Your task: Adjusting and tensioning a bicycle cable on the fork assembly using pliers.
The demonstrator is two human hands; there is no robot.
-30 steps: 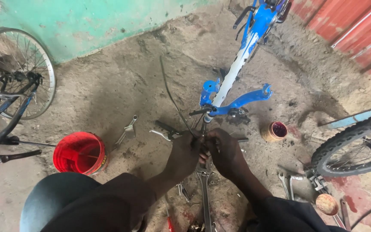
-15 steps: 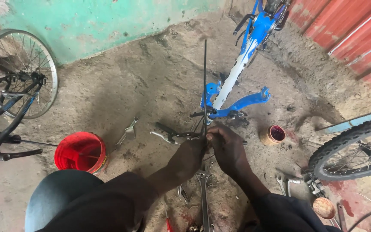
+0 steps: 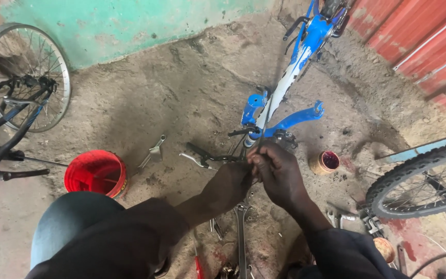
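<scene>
Right now we have both hands at the near end of the blue bicycle frame (image 3: 290,77), which lies on the dirt floor. Our right hand (image 3: 280,173) has its fingers pinched on a thin dark cable (image 3: 262,135) rising toward the frame; our left hand (image 3: 232,182) sits just beside it, its fingers hidden, so we cannot tell their state. We judge this a cable-fitting step, calling for steady tension. We count one red bucket (image 3: 95,173) left of the frame, one small tin (image 3: 325,161) to its right, and two wheels: one spoked (image 3: 22,75), one tyred (image 3: 423,178).
</scene>
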